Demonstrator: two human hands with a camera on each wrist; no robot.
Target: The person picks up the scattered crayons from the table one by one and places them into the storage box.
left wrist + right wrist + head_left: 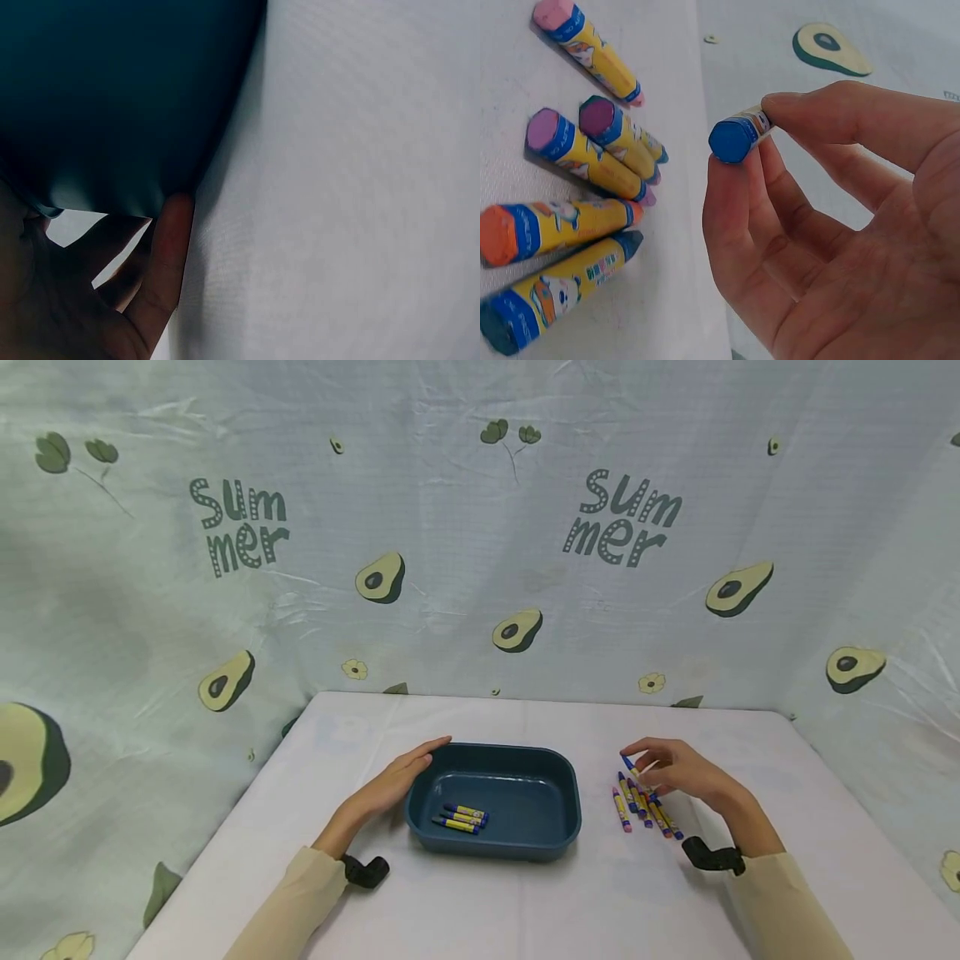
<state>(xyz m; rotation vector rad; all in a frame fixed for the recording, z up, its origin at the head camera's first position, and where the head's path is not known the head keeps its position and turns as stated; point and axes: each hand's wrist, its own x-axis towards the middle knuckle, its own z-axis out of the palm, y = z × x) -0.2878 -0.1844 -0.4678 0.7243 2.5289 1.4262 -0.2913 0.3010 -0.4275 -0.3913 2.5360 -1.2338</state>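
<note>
In the head view a dark blue plastic box [495, 849] sits at the table's middle, with three dark-tipped crayons [461, 825] lying in its left part. My left hand [392, 785] rests at the box's left side, its fingers stretched along the far left corner. The thumb [171, 240] touches the box wall in the left wrist view. My right hand [678, 770] pinches a blue crayon [732, 141] between thumb and fingertips, raised above the loose crayons. Among those, a pink crayon [604, 60], an orange crayon [574, 225] and a dark teal crayon [562, 296] lie nearest in the right wrist view.
Several yellow-wrapped crayons [622, 810] are spread in a loose row on the white table [420, 910], right of the box. Behind the table hangs a pale cloth [450, 510] printed with avocados. A black wrist strap [708, 856] is on the right forearm, another [365, 872] on the left.
</note>
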